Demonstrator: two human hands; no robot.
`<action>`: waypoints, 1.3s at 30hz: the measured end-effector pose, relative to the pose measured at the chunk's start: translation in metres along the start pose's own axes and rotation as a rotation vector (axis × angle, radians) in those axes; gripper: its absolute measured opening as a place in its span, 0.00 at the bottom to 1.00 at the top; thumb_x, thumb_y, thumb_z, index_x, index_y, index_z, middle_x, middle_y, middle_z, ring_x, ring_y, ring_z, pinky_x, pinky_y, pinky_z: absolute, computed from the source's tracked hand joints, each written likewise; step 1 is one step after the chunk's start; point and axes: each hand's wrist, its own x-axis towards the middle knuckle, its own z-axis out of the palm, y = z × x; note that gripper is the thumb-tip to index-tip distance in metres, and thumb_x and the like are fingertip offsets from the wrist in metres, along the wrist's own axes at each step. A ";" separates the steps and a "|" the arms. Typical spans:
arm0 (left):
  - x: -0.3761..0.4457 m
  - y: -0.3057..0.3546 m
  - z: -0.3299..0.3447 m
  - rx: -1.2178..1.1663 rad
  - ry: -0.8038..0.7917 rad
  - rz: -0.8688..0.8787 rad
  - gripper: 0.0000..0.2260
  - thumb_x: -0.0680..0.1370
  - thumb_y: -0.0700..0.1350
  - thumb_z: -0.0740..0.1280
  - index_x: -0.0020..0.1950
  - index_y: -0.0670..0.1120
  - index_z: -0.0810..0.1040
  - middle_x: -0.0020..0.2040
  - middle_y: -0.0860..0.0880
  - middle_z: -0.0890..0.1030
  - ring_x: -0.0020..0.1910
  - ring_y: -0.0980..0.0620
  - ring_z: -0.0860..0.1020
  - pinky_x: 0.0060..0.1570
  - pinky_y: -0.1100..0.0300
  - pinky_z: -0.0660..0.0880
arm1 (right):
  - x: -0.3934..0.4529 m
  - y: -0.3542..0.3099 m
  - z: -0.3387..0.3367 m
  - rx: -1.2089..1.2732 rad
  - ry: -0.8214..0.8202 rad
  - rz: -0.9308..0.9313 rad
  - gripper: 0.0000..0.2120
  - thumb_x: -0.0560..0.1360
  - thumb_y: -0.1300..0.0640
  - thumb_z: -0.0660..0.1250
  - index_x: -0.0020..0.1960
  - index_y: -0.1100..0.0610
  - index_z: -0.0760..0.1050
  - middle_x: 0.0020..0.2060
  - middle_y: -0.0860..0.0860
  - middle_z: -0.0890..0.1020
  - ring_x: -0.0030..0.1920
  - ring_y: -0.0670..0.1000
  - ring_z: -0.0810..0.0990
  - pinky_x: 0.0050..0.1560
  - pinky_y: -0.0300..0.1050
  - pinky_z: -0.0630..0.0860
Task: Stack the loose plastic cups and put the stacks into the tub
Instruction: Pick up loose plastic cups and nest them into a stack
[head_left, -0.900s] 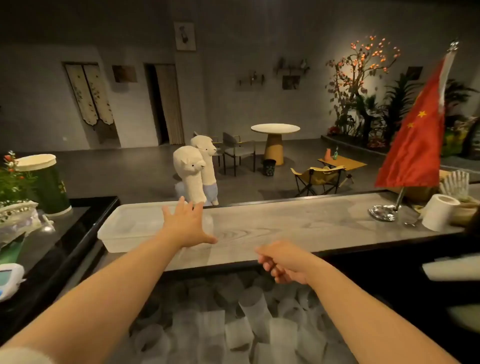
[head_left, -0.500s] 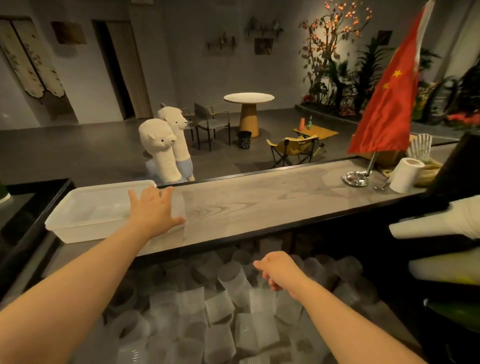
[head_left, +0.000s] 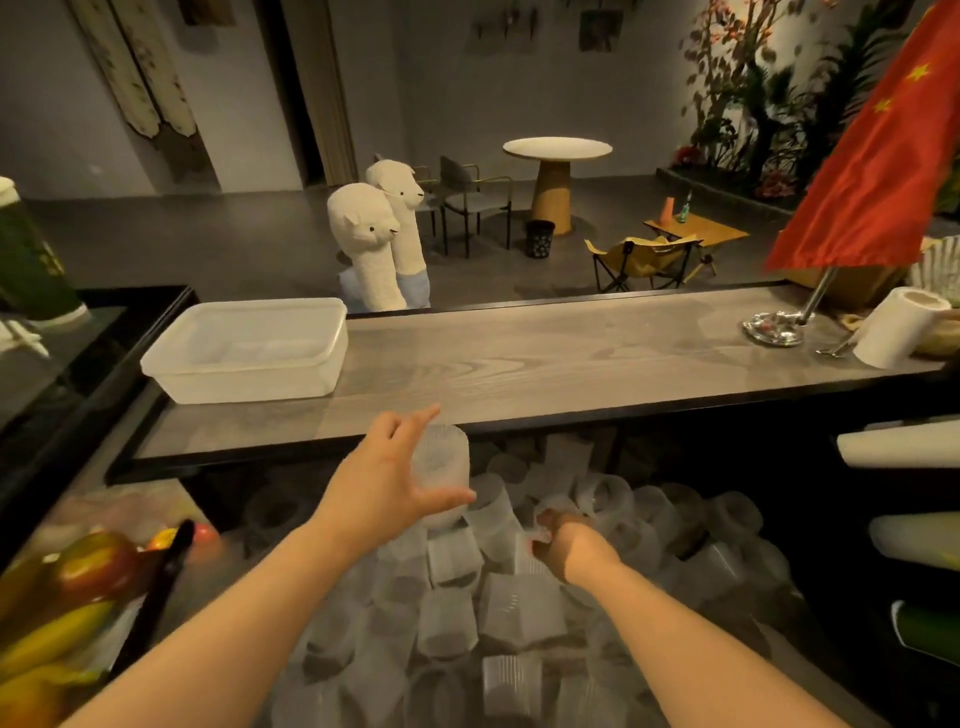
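Observation:
Several loose translucent plastic cups (head_left: 498, 613) lie heaped below the counter's near edge. My left hand (head_left: 387, 480) holds a ribbed cup (head_left: 441, 462) above the heap, thumb under it and fingers spread round it. My right hand (head_left: 563, 543) is down in the heap, fingers curled round another cup (head_left: 530, 556) that is mostly hidden. The white rectangular tub (head_left: 249, 379) stands on the wooden counter (head_left: 545, 364) at the left, with some cups lying inside it.
A red flag on a metal stand (head_left: 776, 327) and a paper roll (head_left: 896, 327) stand at the counter's right end. Fruit and black tongs (head_left: 156, 587) lie at lower left. White rolls (head_left: 898, 441) sit on shelves at right. Two plush alpacas (head_left: 371, 244) stand beyond the counter.
My left hand drew back from the tub and came down to the heap, now holding a cup. My right hand sank into the cups. The view tilted downward.

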 end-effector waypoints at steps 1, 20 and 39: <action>-0.006 -0.001 0.008 -0.020 -0.003 -0.016 0.48 0.64 0.69 0.74 0.78 0.58 0.56 0.67 0.56 0.68 0.60 0.57 0.71 0.58 0.62 0.71 | 0.002 0.002 0.003 -0.014 0.004 -0.009 0.24 0.81 0.46 0.60 0.74 0.54 0.65 0.70 0.55 0.71 0.68 0.56 0.71 0.67 0.46 0.68; -0.050 0.027 0.093 -0.234 -0.204 -0.312 0.49 0.65 0.46 0.75 0.76 0.61 0.48 0.46 0.50 0.77 0.32 0.54 0.77 0.28 0.64 0.72 | -0.051 0.032 -0.013 0.975 0.315 -0.338 0.14 0.80 0.52 0.63 0.40 0.59 0.73 0.32 0.49 0.72 0.34 0.45 0.70 0.39 0.39 0.70; -0.043 0.082 0.125 -0.314 -0.193 -0.150 0.47 0.63 0.53 0.79 0.72 0.69 0.53 0.58 0.59 0.73 0.47 0.56 0.79 0.43 0.62 0.78 | -0.076 0.077 -0.013 0.666 0.165 -0.559 0.17 0.82 0.50 0.58 0.62 0.26 0.70 0.57 0.44 0.78 0.60 0.42 0.74 0.63 0.39 0.71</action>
